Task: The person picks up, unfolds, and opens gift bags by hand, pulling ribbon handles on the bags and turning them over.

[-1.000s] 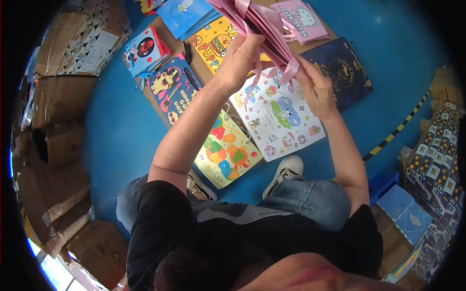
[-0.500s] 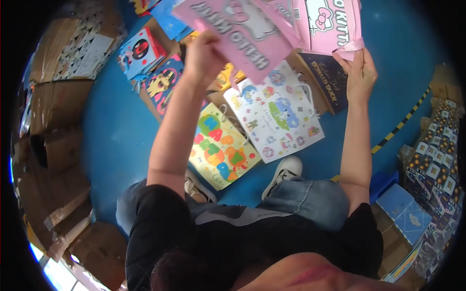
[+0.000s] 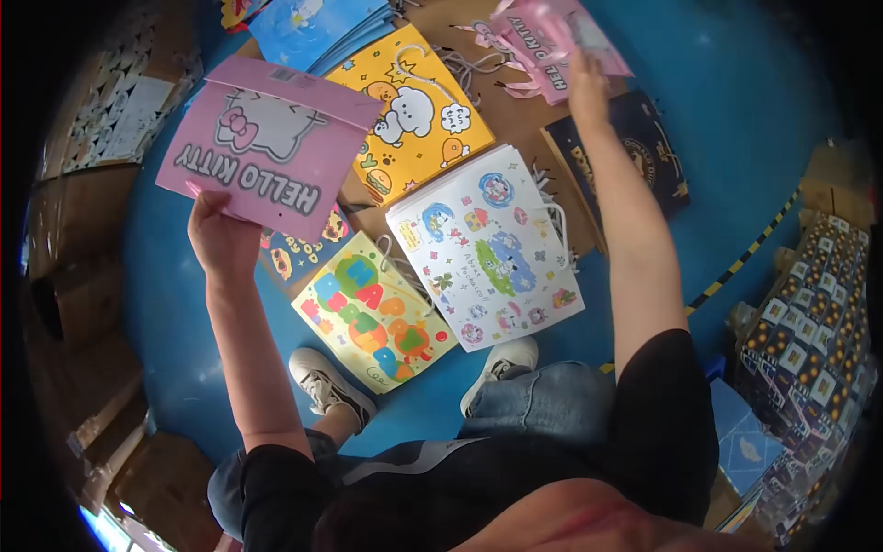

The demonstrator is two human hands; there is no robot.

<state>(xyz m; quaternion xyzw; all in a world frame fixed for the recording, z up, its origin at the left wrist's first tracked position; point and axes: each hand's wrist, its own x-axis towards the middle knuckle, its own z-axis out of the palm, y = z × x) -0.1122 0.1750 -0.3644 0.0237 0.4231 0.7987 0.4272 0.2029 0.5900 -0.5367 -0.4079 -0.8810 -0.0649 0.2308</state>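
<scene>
My left hand (image 3: 223, 230) is closed on the lower edge of a pink Hello Kitty gift bag (image 3: 267, 152), held flat and raised above the floor at the left. At the upper right, my right hand (image 3: 586, 81) rests with fingers stretched out on more pink Hello Kitty gift bags (image 3: 538, 55); their pink ribbon handles show at the side. Between my hands lie a yellow cartoon gift bag (image 3: 432, 124) and a stack of white gift bags (image 3: 501, 248). A pale yellow Happy Birthday bag (image 3: 372, 317) lies near my feet.
Dark Donald Duck bags (image 3: 635, 156) lie under my right forearm. Blue bags (image 3: 317, 32) sit at the top, on cardboard (image 3: 497, 101). Brown cartons (image 3: 83, 221) stack up at the left. Patterned boxes (image 3: 809, 322) stand at the right, past a black-and-yellow floor stripe (image 3: 745, 253).
My left hand has carried its pink bag left and down, uncovering the yellow bag. My right hand has moved left and released the ribbon handle, now lying against the pink bags.
</scene>
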